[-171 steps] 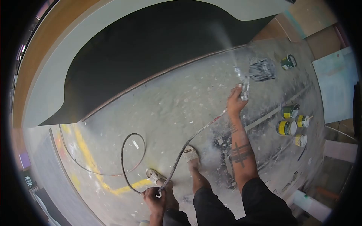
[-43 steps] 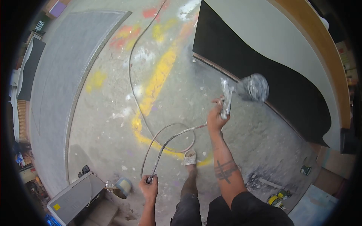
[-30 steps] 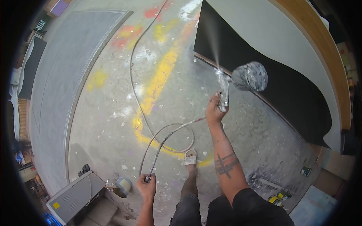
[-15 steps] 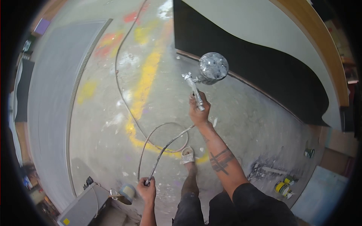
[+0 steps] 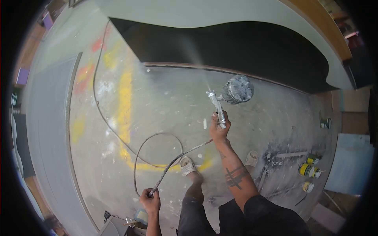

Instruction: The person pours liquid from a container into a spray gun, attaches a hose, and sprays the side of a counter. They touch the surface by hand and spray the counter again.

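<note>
My right hand (image 5: 219, 126) is closed around the handle of a paint-crusted spray gun (image 5: 215, 103). A round, paint-splashed cup (image 5: 238, 89) is attached at the gun's right side. From the nozzle a pale mist fans out toward a large black panel (image 5: 236, 47) with a wavy upper edge. My left hand (image 5: 151, 201) grips the air hose (image 5: 167, 170), which runs up to the gun and makes a loop (image 5: 158, 133) over the floor. The trigger is hidden by my fingers.
Grey panel (image 5: 51, 118) stands along the left. Paint tins (image 5: 307, 170) sit at the lower right near a pale blue board (image 5: 346, 163). A machine (image 5: 118, 227) and a tin (image 5: 141, 216) are at the lower left. Yellow and red paint marks the concrete floor (image 5: 98, 145).
A spray mist now comes from the gun, with none visible before. The view has turned, so the black panel lies more across the top. The gun appears slightly lower and farther right.
</note>
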Tool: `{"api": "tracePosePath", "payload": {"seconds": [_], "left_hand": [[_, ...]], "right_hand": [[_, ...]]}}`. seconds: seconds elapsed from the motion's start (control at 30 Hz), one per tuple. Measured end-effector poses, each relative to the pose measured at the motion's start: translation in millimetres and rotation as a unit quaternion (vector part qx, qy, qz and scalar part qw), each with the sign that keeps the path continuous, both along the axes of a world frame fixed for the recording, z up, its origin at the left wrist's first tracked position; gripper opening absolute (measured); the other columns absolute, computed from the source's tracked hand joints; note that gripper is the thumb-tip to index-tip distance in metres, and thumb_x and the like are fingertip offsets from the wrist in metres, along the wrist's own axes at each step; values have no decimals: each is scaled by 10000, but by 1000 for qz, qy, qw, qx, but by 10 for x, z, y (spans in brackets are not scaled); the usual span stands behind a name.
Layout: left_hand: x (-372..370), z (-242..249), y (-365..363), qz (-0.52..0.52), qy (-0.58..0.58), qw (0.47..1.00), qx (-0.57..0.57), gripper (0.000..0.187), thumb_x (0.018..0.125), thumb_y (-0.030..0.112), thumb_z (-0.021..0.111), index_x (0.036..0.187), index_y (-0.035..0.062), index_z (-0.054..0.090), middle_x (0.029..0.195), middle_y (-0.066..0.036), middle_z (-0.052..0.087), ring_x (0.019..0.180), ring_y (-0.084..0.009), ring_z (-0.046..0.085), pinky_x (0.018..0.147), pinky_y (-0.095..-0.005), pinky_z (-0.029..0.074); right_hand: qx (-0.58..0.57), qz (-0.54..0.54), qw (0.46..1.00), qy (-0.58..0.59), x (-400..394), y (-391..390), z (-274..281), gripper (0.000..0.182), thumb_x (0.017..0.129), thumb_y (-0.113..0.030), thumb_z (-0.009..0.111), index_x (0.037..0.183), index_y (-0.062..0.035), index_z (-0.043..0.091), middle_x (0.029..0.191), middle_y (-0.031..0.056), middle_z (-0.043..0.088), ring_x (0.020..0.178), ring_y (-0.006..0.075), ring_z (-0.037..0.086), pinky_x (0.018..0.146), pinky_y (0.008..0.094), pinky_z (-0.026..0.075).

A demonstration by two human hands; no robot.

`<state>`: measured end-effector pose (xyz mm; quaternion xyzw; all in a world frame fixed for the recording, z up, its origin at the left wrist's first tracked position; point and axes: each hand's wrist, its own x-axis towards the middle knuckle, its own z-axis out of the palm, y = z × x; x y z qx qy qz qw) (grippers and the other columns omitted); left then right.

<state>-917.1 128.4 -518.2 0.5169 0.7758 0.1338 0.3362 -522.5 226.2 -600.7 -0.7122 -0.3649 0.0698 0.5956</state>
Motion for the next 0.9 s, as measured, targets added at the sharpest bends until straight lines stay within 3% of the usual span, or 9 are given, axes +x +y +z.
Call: {"api": "tracePosePath", "payload": {"seconds": [0.2,0.3,0.33,0.4,0.53,0.7,0.77,0.87,0.9], "left_hand": [[1379,59,-219,-142,12,989,30,176,824,83,746,736,-12,626,602,11,532,557,-50,444,504,-242,352],[1453,-140,-42,-174,5,979,109,116,735,94,748,712,40,647,567,-47,561,506,-183,504,594,-335,395],[1418,-271,73,-180,-4,978,110,116,735,94,748,712,40,647,567,-47,561,506,-183,504,594,-335,395],[1635,-128,209,-244,52,958,141,120,718,107,755,712,57,646,599,-68,578,541,-245,538,645,-377,409],[3070,170,-509,-295,81,947,103,124,720,115,737,702,59,628,608,-75,570,573,-278,551,650,-403,386],[4552,381,-1275,-326,73,939,82,155,736,142,719,686,59,597,588,-71,534,561,-278,528,664,-401,368],[4932,372,-1471,-403,78,899,156,195,760,108,738,664,9,601,531,-94,515,464,-170,469,495,-343,362],[5607,411,-1857,-441,106,875,172,221,748,139,751,643,38,585,515,-71,502,457,-226,473,551,-383,369],[5830,417,-1978,-438,100,880,152,225,738,163,762,641,60,586,530,-63,514,491,-267,501,622,-408,377]], "right_hand": [[13,-99,995,12,1581,-1096,43,194,987,-205,649,963,-18,605,737,41,591,632,114,512,578,293,437],[40,-142,989,28,1789,-1163,-12,201,988,-206,650,949,-14,603,730,31,571,635,105,494,572,288,420],[45,-150,987,29,1799,-1122,-40,198,988,-201,649,943,-14,602,734,29,575,640,103,500,577,285,421],[50,-165,984,47,1994,-1202,-89,190,987,-193,649,943,-14,604,738,25,577,644,102,503,580,283,421],[59,-183,976,102,3356,-2129,24,156,984,-164,646,945,-17,610,745,18,584,646,101,511,581,283,420],[69,-236,965,87,4832,-3192,169,138,980,-152,649,942,-24,616,739,16,579,643,103,511,577,284,416],[71,-251,962,77,5270,-3505,156,136,980,-151,650,940,-25,618,738,14,576,642,105,511,577,285,415],[66,-274,954,99,5978,-4014,177,137,982,-151,648,938,-25,617,745,10,574,649,105,511,584,284,413],[67,-288,952,79,6224,-4159,187,136,983,-153,647,936,-28,618,750,12,575,655,107,513,591,286,414]]}}
